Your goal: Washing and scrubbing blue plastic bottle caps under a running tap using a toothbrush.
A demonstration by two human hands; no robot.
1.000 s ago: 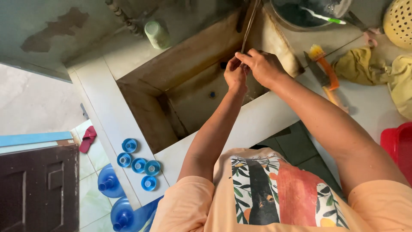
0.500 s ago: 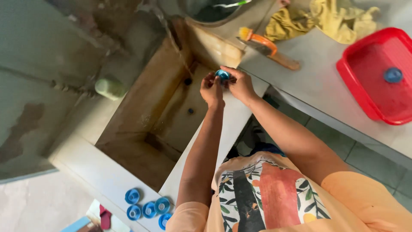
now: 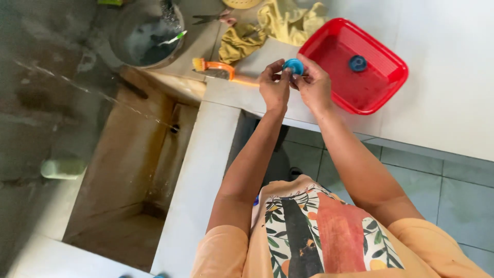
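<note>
Gripping blue cap [image 3: 294,66], both hands [image 3: 296,85]

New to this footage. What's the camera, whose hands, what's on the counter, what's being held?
There is no machine here: a person works with two bare hands, filmed by one camera worn on the head and looking down, so you see the arms and the printed shirt from above. The left hand and right hand meet over the white counter and pinch a small round blue cap between the fingers. Beside them on the counter stands a red tray with another blue cap inside. Further back lie an orange-handled brush, a yellow cloth and a metal pot. To the left is a deep, stained sink basin.
</note>
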